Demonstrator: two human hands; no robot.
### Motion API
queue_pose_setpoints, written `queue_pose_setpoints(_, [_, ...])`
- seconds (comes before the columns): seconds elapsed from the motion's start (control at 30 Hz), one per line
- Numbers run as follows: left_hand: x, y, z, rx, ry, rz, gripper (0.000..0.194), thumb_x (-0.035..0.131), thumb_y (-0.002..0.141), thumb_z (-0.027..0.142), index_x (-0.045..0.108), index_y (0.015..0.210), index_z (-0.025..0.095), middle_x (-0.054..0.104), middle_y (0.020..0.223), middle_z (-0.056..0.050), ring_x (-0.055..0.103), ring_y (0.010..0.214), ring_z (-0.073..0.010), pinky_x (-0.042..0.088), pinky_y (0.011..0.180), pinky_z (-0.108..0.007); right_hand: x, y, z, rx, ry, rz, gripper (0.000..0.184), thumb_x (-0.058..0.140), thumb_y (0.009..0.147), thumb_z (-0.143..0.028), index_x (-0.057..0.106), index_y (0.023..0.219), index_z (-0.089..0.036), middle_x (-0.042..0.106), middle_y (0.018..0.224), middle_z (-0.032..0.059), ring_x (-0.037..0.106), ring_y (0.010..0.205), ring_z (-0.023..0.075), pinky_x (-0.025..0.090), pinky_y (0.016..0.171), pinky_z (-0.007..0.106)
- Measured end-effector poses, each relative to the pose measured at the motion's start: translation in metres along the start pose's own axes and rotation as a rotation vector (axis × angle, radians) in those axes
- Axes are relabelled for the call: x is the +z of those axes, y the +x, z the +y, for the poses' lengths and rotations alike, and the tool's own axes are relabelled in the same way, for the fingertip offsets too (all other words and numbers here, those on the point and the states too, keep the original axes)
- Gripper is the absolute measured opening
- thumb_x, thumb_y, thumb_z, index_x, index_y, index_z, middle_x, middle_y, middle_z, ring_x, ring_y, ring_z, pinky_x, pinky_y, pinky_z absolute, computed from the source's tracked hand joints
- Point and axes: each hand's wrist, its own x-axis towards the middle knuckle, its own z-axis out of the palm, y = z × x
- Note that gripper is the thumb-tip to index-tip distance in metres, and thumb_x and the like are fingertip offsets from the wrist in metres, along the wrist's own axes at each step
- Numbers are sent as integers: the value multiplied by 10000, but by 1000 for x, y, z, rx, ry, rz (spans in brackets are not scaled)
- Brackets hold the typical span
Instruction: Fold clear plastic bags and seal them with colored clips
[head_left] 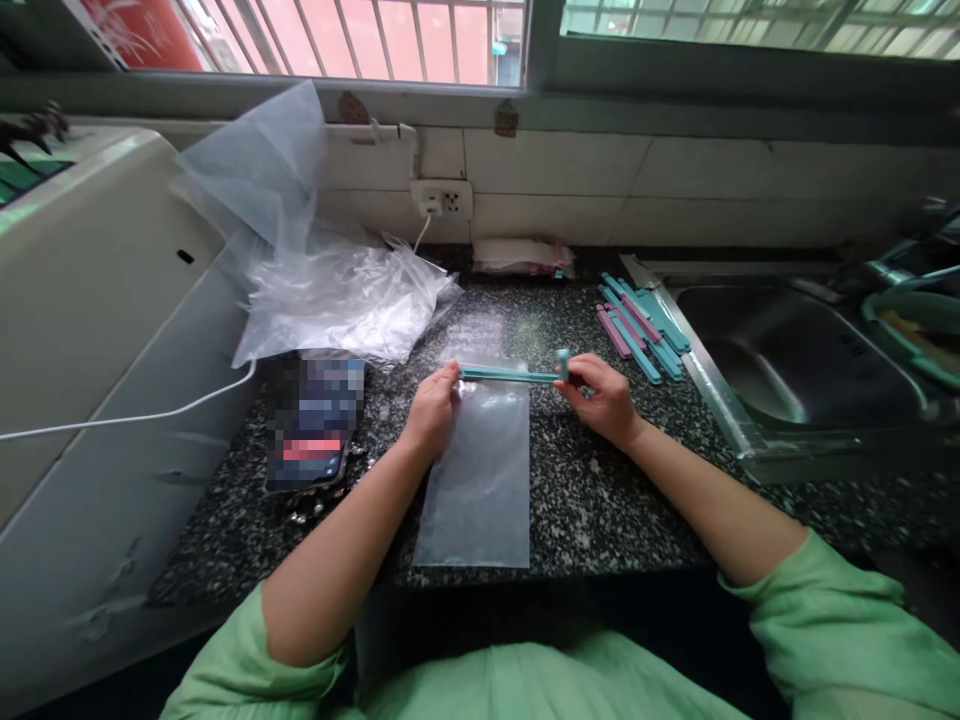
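A long teal bag sealing clip [510, 375] lies across the upper part of a clear plastic bag [480, 480], which rests flat on the counter. My left hand [435, 405] pinches the clip's left end together with the bag's edge. At the clip's right end, my right hand [602, 395] grips it between thumb and fingers, with the end piece standing up. Whether the clip is fully fastened over the bag I cannot tell.
Several teal and pink clips [641, 325] lie beside the metal sink [810, 350]. Loose plastic bags [345, 290] are heaped at the back left, above a phone [315, 430]. A white cable [150, 418] runs left. A small packet [521, 258] sits against the wall.
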Motion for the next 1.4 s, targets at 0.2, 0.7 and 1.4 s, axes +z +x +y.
queue_pose_setpoints(0.2, [1, 2, 3, 21, 17, 67, 228, 595, 752, 303, 595, 590, 142, 511, 518, 39, 414, 508, -91, 357, 529, -210, -2, 1, 2, 245, 105, -5, 111, 569, 815, -301, 590, 821, -192, 623, 790, 39, 588, 632, 130, 511, 543, 246])
queue_pose_setpoints(0.7, [-4, 6, -2, 79, 53, -30, 258, 616, 736, 376, 606, 598, 158, 540, 553, 24, 444, 549, -108, 364, 548, -216, -5, 2, 6, 267, 165, -74, 181, 610, 785, -372, 631, 823, -196, 665, 772, 40, 619, 669, 155, 530, 604, 297])
queue_pose_setpoints(1.4, [-12, -6, -2, 18, 32, -516, 432, 724, 618, 434, 622, 962, 195, 477, 565, 57, 372, 447, -53, 277, 428, -172, 2, -3, -10, 442, 339, -1, 243, 642, 755, -437, 601, 820, -206, 642, 607, -1, 623, 523, 156, 532, 508, 293])
